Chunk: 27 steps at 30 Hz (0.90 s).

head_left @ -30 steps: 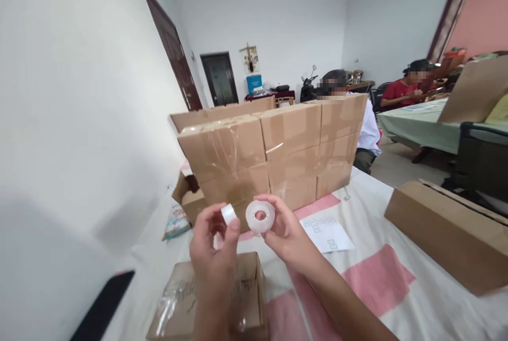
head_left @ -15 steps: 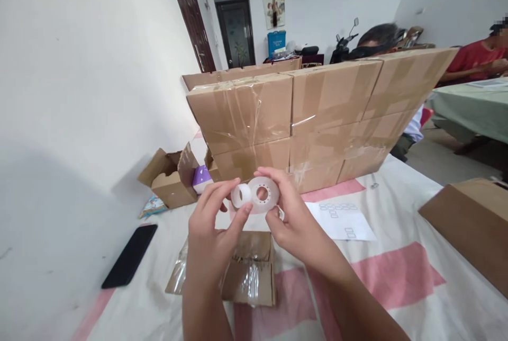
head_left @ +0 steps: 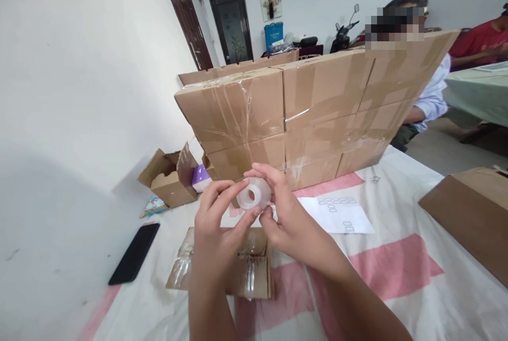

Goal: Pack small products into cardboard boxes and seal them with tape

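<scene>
My left hand (head_left: 224, 216) pinches a small translucent white plastic ring (head_left: 243, 198) between thumb and fingers. In my right hand (head_left: 280, 203) is a wider translucent white disc (head_left: 264, 193) with a hole in the middle, held by its rim. The ring lies over the near left part of the disc, and the two overlap; whether they are joined I cannot tell. Both hands are raised above a flattened piece of cardboard (head_left: 252, 283) with clear tape on it, which lies on the cloth-covered table partly behind my left forearm.
A wall of taped cardboard boxes (head_left: 246, 108) stands ahead. On the left are a black phone (head_left: 134, 253) and an open carton (head_left: 170, 182). A printed sheet (head_left: 337, 216) lies right of my hands, a brown box (head_left: 468, 214) further right. A person in a light sleeve (head_left: 434, 89) sits behind the boxes.
The ring has moved from beside the disc to overlapping its front. Both hands have come closer together. The person behind the boxes has risen higher into view.
</scene>
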### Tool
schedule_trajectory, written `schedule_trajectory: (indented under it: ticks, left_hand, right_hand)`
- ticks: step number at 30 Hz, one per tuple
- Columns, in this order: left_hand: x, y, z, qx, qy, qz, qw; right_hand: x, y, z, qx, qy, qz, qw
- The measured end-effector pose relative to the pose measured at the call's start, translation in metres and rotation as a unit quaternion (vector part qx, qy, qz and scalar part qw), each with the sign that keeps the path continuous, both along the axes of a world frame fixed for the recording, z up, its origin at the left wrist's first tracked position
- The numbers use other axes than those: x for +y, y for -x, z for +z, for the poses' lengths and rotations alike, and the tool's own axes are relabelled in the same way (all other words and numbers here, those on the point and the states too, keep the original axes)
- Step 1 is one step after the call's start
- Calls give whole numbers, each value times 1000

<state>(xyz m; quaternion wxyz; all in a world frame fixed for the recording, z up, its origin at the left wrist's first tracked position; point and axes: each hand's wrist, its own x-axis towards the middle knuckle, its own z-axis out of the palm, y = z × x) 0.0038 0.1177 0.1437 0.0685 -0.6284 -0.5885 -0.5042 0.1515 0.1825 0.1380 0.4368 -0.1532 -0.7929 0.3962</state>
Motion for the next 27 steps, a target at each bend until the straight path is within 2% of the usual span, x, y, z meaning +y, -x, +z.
schedule_trajectory:
  ticks: [7,14,17,20,21,23,25,27]
  left_hand:
    - [-2,-5,2,-46,-20,-18,999]
    - [-6,1,-1,-66,-39,-2,997]
    - [-10,-2,1,-69,-37,-3,997]
    - [-18,-17,8,-24,-15,-52,998]
    - [-22,-25,11,-7,2,-74,997]
    - [-27,-45,14,19,48,-111,992]
    - [-27,-70,10,47,101,-146,983]
    - [-16,-98,-6,78,161,-168,969]
  right_hand:
    - [-2,-7,3,13,13,-8,1000]
    - [4,-10,7,56,22,-14,998]
    - [17,-35,14,115,31,-45,992]
    - [46,-86,10,163,67,-93,980]
    - [59,-107,3,174,89,-110,975]
    - [85,-151,-24,207,143,-137,958]
    - [111,-189,-64,235,224,-157,933]
    - [131,-215,-109,272,308,-176,895]
